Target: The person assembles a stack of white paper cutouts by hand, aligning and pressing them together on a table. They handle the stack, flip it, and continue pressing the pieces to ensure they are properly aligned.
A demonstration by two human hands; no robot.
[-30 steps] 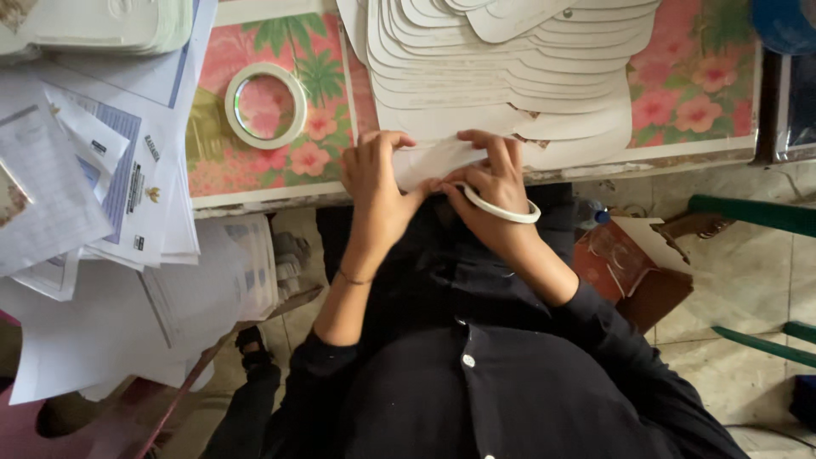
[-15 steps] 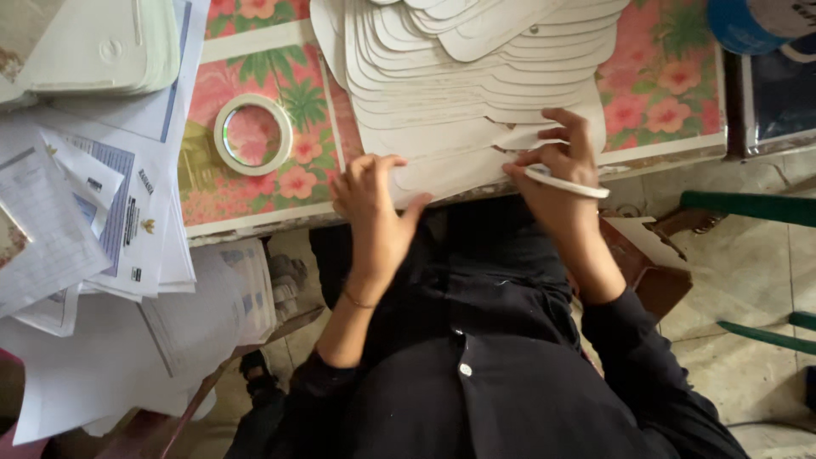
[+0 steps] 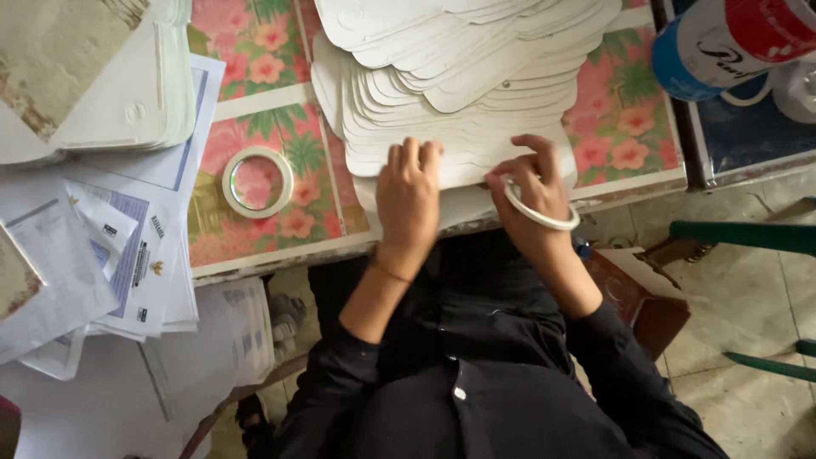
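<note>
A fanned stack of white card cut-outs (image 3: 459, 76) lies on a table with a floral pink cloth (image 3: 255, 51). My left hand (image 3: 408, 197) lies palm down on the nearest card sheet (image 3: 463, 174) at the table's front edge, fingers together and the thumb hidden beneath. My right hand (image 3: 531, 183), with a white bangle (image 3: 544, 219) on the wrist, curls its fingers and pinches the same sheet's right part. Both forearms in black sleeves reach up from my lap.
A roll of white tape (image 3: 257, 181) lies left of my hands. Piles of printed papers (image 3: 102, 255) and thick white sheets (image 3: 93, 76) cover the left side. A blue, white and red container (image 3: 731, 38) stands at the top right. Green bars (image 3: 748, 236) and a brown box (image 3: 646, 297) are on the floor.
Both hands have moved up from the table edge onto the stack. The right hand swung out to the right and came back beside the left. The view has shifted down.
</note>
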